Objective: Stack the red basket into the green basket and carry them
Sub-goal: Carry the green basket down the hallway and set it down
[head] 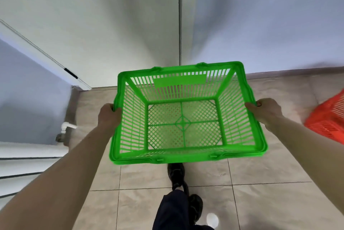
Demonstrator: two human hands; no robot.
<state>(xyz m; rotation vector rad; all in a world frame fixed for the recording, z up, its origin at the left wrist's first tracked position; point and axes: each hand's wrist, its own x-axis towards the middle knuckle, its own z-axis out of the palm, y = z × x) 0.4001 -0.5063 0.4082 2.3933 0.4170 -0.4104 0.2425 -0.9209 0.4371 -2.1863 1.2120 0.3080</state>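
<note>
So, left to right:
Left hand (108, 118): clasped on the green basket (183, 121) at its left rim.
Green basket: empty, held above the tiled floor (260, 201).
Right hand (265, 110): gripping the right rim.
Red basket (328, 120): apart at the right edge, seemingly on the floor.
Progress: stacking and carrying both remain, I judge.

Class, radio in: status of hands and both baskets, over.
Left hand and right hand gripping green basket rims, held empty above floor. Red basket apart, far right. Nothing between them.
</note>
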